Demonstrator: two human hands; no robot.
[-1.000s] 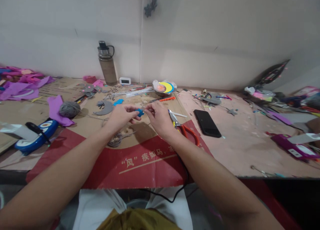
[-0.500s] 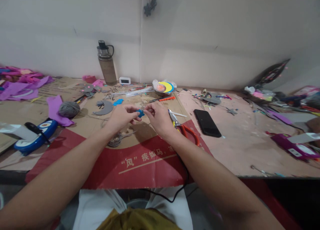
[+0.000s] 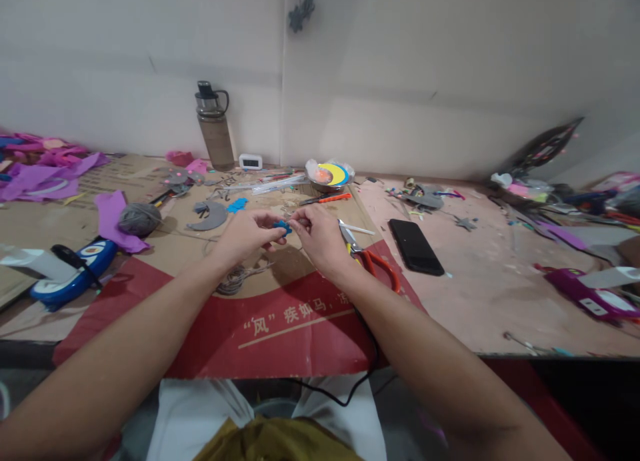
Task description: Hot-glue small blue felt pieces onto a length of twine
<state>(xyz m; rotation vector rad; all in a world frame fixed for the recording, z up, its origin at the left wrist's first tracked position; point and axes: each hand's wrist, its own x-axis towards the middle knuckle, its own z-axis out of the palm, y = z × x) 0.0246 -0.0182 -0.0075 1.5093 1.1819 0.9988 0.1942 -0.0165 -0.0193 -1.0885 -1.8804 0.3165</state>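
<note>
My left hand (image 3: pixel 245 234) and my right hand (image 3: pixel 320 237) meet over the brown and red cardboard sheet (image 3: pixel 280 327). Both pinch a small blue felt piece (image 3: pixel 283 227) between their fingertips, a little above the sheet. A thin grey thread seems to run from the piece toward the coil of grey yarn (image 3: pixel 233 282) lying below my left wrist. Orange-handled scissors (image 3: pixel 373 261) lie just right of my right hand.
A black phone (image 3: pixel 416 246) lies right of the scissors. A grey yarn ball (image 3: pixel 139 218), purple felt (image 3: pixel 113 217), a grey crescent (image 3: pixel 210 215) and a blue glue gun (image 3: pixel 75 271) are on the left. A bottle (image 3: pixel 215 127) and a bowl (image 3: pixel 327 175) stand by the wall. Another glue gun (image 3: pixel 590 294) rests right.
My fingers have shifted slightly on the blue piece, which now sits a touch higher and turned. Both arms stay where they were.
</note>
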